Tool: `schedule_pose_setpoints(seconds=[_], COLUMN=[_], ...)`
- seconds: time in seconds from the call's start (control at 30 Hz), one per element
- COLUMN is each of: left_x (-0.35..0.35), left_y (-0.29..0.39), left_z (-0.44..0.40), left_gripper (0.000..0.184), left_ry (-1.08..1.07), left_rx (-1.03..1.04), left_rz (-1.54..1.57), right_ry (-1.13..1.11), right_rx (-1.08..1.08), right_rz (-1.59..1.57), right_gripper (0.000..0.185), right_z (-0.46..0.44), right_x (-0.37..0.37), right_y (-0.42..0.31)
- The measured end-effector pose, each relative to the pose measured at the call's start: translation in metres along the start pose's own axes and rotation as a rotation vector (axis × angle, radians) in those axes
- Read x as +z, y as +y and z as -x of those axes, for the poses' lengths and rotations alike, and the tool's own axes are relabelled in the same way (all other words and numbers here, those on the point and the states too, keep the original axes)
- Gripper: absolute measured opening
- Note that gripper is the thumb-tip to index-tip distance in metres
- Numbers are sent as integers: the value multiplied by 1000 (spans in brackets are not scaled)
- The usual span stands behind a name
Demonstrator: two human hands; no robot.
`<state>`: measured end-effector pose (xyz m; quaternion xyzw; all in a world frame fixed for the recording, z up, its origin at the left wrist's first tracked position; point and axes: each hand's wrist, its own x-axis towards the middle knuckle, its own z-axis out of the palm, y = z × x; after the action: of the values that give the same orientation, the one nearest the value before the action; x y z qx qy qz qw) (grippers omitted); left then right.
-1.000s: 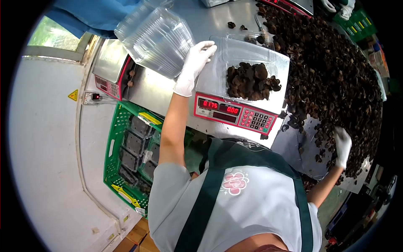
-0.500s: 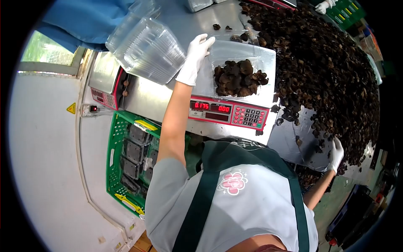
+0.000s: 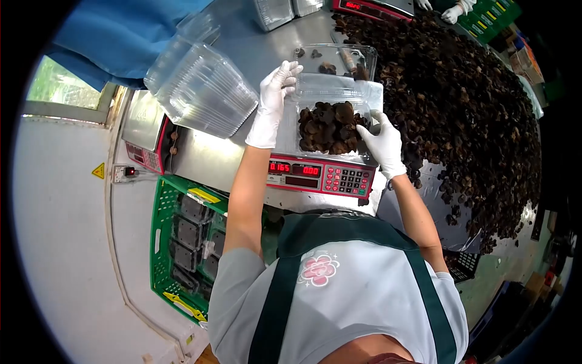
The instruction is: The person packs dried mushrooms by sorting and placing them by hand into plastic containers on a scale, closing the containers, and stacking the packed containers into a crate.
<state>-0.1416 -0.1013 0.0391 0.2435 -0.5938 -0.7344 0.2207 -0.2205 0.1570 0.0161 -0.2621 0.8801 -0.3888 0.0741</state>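
Observation:
A clear plastic clamshell box (image 3: 301, 109) sits on the red-trimmed scale (image 3: 364, 189), its lid folded back on the far side. Dark wood ear mushrooms (image 3: 328, 128) are heaped inside the box. My white-gloved left hand (image 3: 273, 103) is beside the box's left side, fingers extended and nothing visible in them. At the right edge of the box is my gloved right hand (image 3: 385, 144). Its thumb and fingers are apart, with the thumb tip against the mushrooms. A few loose mushroom pieces (image 3: 327, 68) show through the clear lid. The red display reads about 0.165.
Stacked clear boxes (image 3: 206, 85) stand at left, beside another scale (image 3: 145, 121). A large mushroom pile (image 3: 467, 109) covers the right side. A green crate (image 3: 159, 242) of packed boxes is at lower left. Another person's gloved hand (image 3: 451, 14) shows at top right.
My right hand has moved from the pile's near edge, up and left, to the box. The display changed from 0.175 to 0.165. The lid shows more fully behind the box.

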Motion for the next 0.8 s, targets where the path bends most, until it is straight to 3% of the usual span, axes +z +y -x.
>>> schedule_pose_setpoints(seconds=[0.03,0.07,0.13,0.2,0.3,0.4,0.47,0.53,0.57,0.6,0.7,0.73,0.8], left_x=[5,5,7,9,5,0,-6,-9,-12,-15,-12,-15,-18], left_y=[1,-1,-2,-4,-6,-11,-16,-17,-16,-21,-36,-43,-50], left_z=[4,8,13,21,34,52,66,82,91,97,121,127,138], left_gripper=[61,61,63,68,77,80,71,50,29,26,43,43,45], left_ry=[41,43,-10,7,-22,-48,-84,-63,-64,-61,65,65,115], left_rx=[6,3,43,76,229,348,421,521,535,601,513,512,0], left_rz=[-20,-23,42,-1,-29,-83,-92,-369,-501,-698,-728,-730,-302], right_ry=[199,196,10,-138,-173,-174,-157,-199,-205,-203,-365,-348,-381], right_rx=[-186,-183,52,178,189,196,184,244,270,271,343,201,317], right_rz=[83,81,55,-215,-623,-558,-597,-707,-772,-773,-574,-388,-558], right_gripper=[57,57,60,56,40,34,32,32,37,37,43,35,25], right_z=[0,1,4,7,14,21,24,29,31,34,40,42,45], right_x=[14,14,1,-14,-24,-32,-34,-41,-41,-41,-45,-37,-36], right_y=[6,10,-2,-6,17,34,38,28,28,26,15,21,18])
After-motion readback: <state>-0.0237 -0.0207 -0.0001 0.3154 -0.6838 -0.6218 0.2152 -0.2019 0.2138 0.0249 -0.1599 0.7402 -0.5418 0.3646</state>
